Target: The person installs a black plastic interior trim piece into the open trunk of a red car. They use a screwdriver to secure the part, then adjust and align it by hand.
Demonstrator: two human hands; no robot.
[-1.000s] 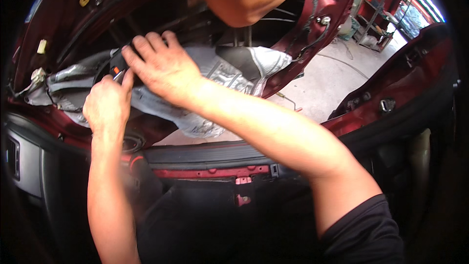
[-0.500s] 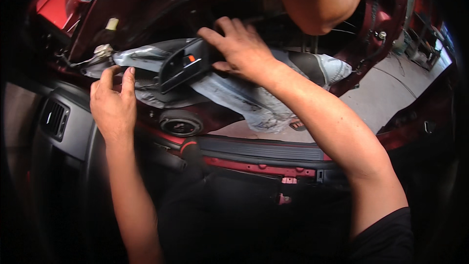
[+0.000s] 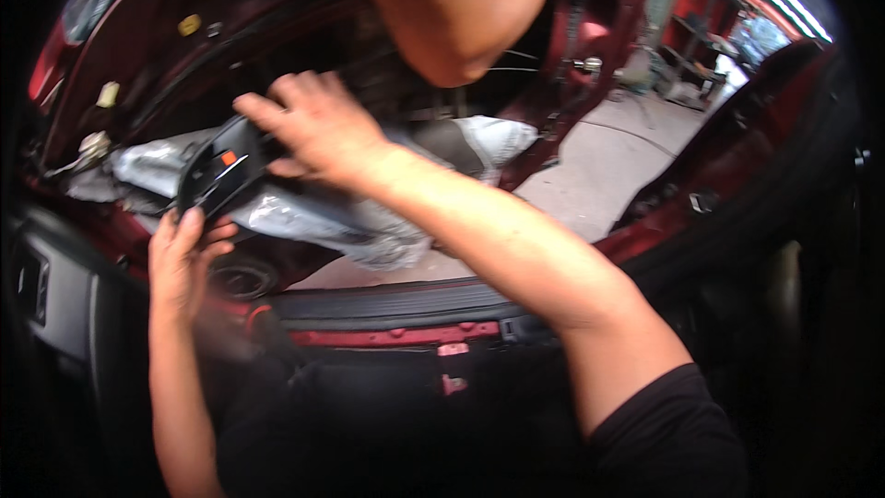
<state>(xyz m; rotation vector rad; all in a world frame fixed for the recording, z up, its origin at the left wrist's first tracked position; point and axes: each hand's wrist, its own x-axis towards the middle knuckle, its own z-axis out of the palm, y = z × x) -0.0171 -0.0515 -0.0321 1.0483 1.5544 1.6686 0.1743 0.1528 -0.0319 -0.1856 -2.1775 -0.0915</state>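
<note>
A black inner door handle (image 3: 219,166) with an orange mark sits tilted before the stripped dark red car door (image 3: 152,46). My right hand (image 3: 323,129) grips its right side, fingers stretched along the upper part and thumb below. At its lower edge is my left hand (image 3: 180,263), thumb pressed on the rim and other fingers partly behind it. Crumpled clear plastic sheeting (image 3: 290,217) hangs on the door behind the handle. The handle's back and some fingertips are hidden or blurred.
Another person's bent arm (image 3: 452,28) reaches in from the top, close to my right hand. A round speaker (image 3: 242,279) sits low in the door. The sill (image 3: 387,312) runs along the doorway, and the dashboard side (image 3: 60,300) stands at left.
My view has shifted, so the scene sits further left. My left hand, earlier raised apart from the handle, has come to its lower edge. My right hand stays at its right side.
</note>
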